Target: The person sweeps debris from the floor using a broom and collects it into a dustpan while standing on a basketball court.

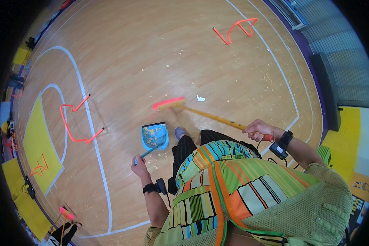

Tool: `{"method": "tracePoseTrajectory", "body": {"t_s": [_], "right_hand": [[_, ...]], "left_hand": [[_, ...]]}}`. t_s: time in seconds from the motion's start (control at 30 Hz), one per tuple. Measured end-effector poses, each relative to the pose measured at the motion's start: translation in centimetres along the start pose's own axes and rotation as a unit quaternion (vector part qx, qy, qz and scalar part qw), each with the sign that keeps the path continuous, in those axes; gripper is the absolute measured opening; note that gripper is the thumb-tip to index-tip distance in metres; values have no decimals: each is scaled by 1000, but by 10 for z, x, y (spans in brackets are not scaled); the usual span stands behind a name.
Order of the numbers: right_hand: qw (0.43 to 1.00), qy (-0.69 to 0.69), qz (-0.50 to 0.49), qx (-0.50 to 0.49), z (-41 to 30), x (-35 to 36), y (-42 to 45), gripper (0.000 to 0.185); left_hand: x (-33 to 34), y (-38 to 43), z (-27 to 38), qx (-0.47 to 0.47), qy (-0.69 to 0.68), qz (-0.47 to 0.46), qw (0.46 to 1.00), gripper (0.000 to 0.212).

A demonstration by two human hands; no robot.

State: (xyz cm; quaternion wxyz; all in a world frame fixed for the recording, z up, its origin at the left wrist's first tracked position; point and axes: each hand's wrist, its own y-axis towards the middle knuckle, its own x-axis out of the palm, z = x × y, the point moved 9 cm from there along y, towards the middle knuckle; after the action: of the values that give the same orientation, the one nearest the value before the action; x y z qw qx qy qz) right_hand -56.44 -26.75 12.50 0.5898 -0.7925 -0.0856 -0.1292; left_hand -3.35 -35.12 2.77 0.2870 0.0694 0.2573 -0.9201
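My left hand grips the handle of a blue long-handled dustpan. Pale yellowish scraps lie in the pan, whose dark lip faces away from me. In my right hand is the yellow stick of a broom, held near its orange-red end. The broom head, with blurred red bristles, is just beyond the dustpan and apart from it. Whether the bristles touch the floor, I cannot tell. A crumpled white scrap lies to the right of the broom head.
Small pale bits are scattered over the wooden court floor. Orange hurdles stand at left and far right. A person with another broom is at lower left. A dark padded block lines the right wall.
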Motion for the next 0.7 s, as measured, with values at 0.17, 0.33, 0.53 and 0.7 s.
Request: {"method": "tracePoseTrajectory", "body": {"t_s": [0.17,0.33,0.53,0.7], "right_hand": [[980,129,87,-122,3,-44,27,17],[960,207,122,-146,-25,-72,50,23],[981,134,75,-121,-6,1,54,22],[997,-10,-16,-69,-6,29,74,19]], "left_hand": [[28,22,18,37,45,-38,998,15],[60,30,34,60,73,-77,993,14],[69,32,75,69,98,-73,990,17],[123,23,76,106,147,-97,979,15]]}}
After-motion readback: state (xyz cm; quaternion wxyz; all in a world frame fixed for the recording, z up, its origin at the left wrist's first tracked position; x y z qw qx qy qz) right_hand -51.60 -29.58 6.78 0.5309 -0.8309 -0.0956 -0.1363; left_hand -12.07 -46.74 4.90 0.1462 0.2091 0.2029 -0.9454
